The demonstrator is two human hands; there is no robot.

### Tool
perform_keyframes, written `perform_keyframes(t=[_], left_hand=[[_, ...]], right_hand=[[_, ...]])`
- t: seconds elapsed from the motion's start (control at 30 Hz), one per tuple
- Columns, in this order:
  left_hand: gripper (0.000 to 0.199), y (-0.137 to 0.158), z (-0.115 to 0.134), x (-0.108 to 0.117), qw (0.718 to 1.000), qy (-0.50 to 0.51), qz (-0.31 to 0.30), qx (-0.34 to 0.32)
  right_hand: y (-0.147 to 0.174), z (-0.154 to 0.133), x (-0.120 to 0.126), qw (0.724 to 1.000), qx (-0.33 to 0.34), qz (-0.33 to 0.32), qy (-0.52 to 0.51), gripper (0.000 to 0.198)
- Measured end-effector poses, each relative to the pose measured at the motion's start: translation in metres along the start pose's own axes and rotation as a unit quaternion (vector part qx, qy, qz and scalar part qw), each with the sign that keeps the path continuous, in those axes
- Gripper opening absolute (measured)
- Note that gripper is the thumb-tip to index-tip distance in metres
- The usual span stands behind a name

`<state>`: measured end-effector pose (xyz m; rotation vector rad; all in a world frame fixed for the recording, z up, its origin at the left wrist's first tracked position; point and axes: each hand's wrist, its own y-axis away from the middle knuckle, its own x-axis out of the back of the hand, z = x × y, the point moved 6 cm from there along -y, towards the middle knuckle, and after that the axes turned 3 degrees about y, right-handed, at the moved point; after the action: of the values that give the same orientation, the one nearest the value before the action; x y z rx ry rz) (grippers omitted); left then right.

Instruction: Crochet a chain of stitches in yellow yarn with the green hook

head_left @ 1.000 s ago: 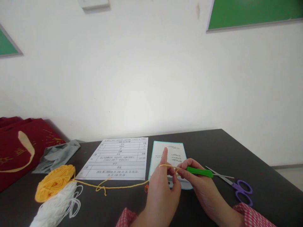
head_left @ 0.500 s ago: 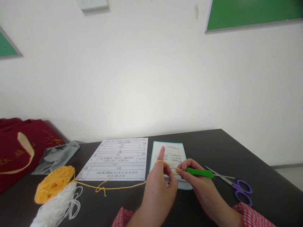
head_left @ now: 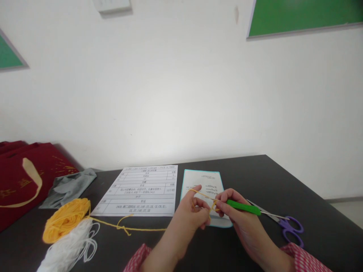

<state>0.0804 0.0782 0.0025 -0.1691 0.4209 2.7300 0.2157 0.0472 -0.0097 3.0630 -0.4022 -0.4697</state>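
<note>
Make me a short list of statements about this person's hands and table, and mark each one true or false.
1. The right hand holds a green-handled tool. True.
2. Nothing lies to the right of the right hand. False: purple-handled scissors lie there.
3. Only the right hand touches yarn. False: a yellow strand crosses the index finger of the left hand.
4. A printed sheet lies left of the blue-edged card. True.
5. The left hand holds up a whole bundle. False: the white bundle and the yellow bundle lie on the table.
6. A dark red bag is at the far left. True.
</note>
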Motion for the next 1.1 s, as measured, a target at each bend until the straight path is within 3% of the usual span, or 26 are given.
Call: perform_keyframes(t=[0.4,0.57,0.93,1.1], left_hand=[[0.077,0.010,0.012,0.000,1.000,0.020,-0.006,-0.001],[0.086,0.006,0.011,0.000,0.999,-0.036,0.004,-0.032],[0.057,0.018,0.026,0.003,0.974,-0.171,0.076,-0.132],[0.050,0.024,0.028,0.001,0.971,-0.166,0.087,-0.149]], right_hand=[[0.000,0.003,0.001,1.000,0.000,0.004,0.010,0.038],[0.002,-0.001,0.000,1.000,-0.001,0.007,0.008,0.037],[0.002,0.000,0.000,1.000,-0.002,0.006,-0.006,0.037],[0.003,-0.001,0.000,1.000,0.002,0.006,-0.017,0.037]])
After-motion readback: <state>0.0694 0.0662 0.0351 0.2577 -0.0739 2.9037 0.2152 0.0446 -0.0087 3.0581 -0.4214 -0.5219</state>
